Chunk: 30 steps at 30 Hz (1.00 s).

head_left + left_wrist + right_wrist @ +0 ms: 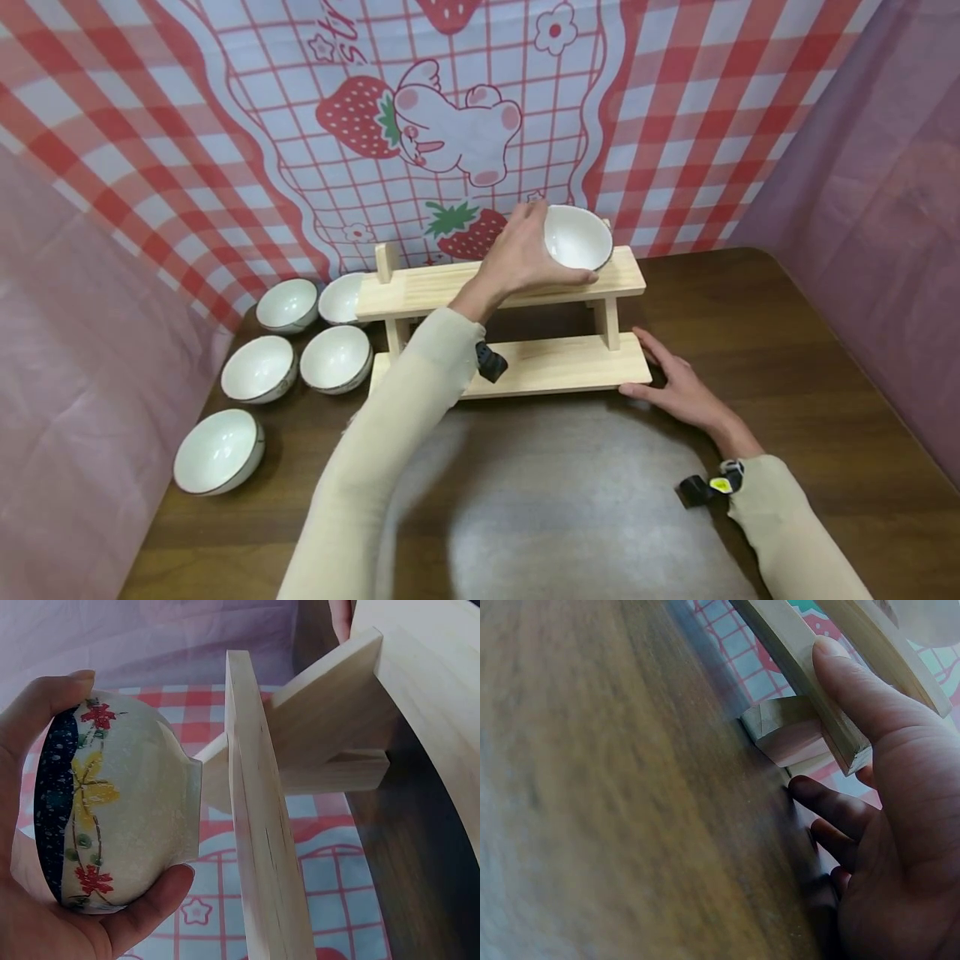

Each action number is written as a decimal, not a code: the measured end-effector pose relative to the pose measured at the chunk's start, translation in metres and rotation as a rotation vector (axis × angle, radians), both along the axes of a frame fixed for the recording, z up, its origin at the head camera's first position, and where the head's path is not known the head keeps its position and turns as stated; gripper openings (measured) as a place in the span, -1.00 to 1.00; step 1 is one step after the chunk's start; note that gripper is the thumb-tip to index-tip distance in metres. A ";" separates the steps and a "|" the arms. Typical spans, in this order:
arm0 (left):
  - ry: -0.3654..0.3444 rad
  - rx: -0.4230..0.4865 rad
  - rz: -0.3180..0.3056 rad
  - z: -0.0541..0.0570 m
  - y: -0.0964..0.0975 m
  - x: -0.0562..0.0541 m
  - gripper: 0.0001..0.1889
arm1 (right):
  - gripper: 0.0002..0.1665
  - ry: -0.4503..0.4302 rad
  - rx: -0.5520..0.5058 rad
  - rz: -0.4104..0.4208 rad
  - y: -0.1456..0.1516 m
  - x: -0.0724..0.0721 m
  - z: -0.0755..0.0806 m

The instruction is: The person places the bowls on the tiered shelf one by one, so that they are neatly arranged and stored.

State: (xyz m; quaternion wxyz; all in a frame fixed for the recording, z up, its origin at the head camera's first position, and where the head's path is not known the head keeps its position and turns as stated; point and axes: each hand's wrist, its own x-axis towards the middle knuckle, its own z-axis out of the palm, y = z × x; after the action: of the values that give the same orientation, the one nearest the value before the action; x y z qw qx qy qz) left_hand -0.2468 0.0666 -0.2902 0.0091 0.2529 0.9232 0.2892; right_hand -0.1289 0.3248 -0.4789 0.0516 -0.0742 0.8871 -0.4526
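My left hand (519,257) grips a white bowl (579,240) over the right part of the upper board (431,285) of a two-tier wooden rack. In the left wrist view the bowl (139,802) shows a dark blue rim band and red and yellow flowers. Thumb and fingers span it from rim to near the foot, and a small gap separates that foot from the board (259,817). My right hand (681,393) holds the right end of the lower board (555,364). Its thumb lies on the board's edge in the right wrist view, fingers bent beside the end.
Left of the rack on the brown table (300,500) stand several similar bowls, among them a front one (220,452) and a back one (288,305). A grey mat (570,500) lies in front. Behind hangs a red-checked strawberry cloth (465,125); pinkish cloth (862,217) covers the sides.
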 end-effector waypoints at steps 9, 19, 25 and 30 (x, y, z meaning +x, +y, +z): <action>0.015 -0.019 -0.005 -0.005 0.011 0.001 0.18 | 0.17 -0.001 0.003 -0.002 0.001 0.000 -0.002; 0.004 -0.020 0.002 -0.009 0.018 0.001 0.20 | 0.18 0.009 0.001 -0.003 0.000 0.000 -0.003; 0.007 -0.011 0.002 -0.013 0.021 -0.001 0.20 | 0.17 0.008 -0.004 0.002 0.000 0.000 -0.001; 0.007 -0.004 0.004 -0.016 0.023 -0.003 0.19 | 0.17 0.002 -0.008 0.001 0.000 0.000 0.000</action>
State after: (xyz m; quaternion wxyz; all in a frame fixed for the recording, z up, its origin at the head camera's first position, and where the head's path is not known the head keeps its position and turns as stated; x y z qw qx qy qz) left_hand -0.2495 0.0897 -0.3059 0.0060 0.2522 0.9242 0.2866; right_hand -0.1286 0.3250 -0.4792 0.0507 -0.0753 0.8854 -0.4559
